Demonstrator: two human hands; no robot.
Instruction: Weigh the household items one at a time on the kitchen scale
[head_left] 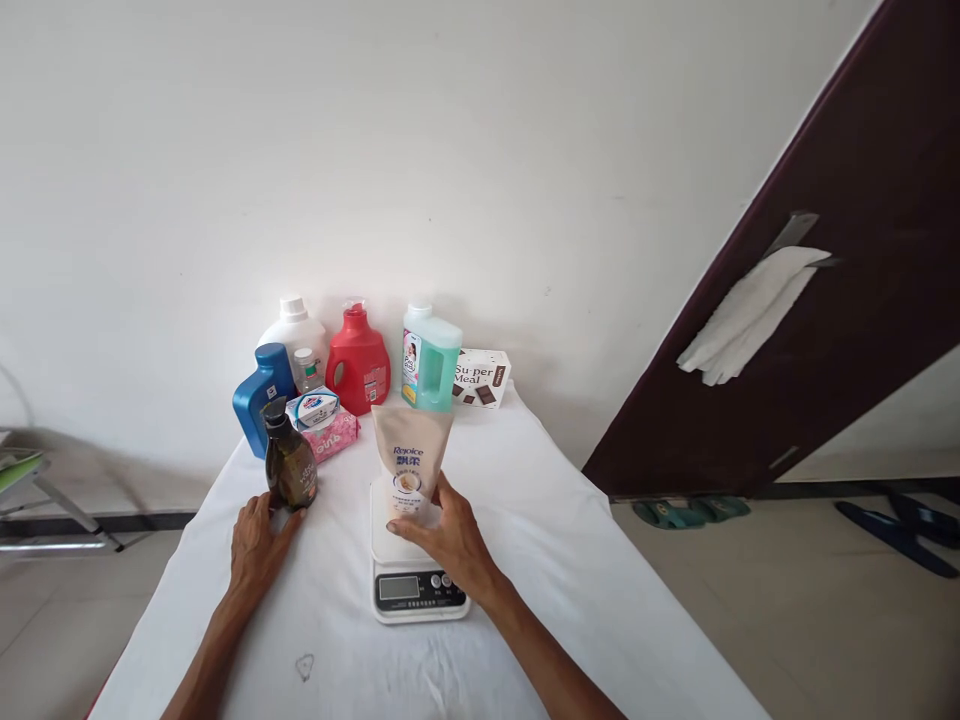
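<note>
Left hand (255, 545), right hand (454, 540) bare; forearms bare, no sleeves visible.

Bright, even daylight, soft shadows, sharp focus, wide-angle bending at the edges.

Scale display (398, 587) unreadable; pouch (410, 462) base hidden behind right hand (448, 537)

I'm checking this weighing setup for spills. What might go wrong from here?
1. The pouch stands upright on the small scale, steadied by the right hand; it looks top-heavy and may topple if released.
2. The right hand's wrist lies near the scale's buttons and could press one.
3. The left hand touches the base of the dark bottle, which might tip if nudged.
</note>
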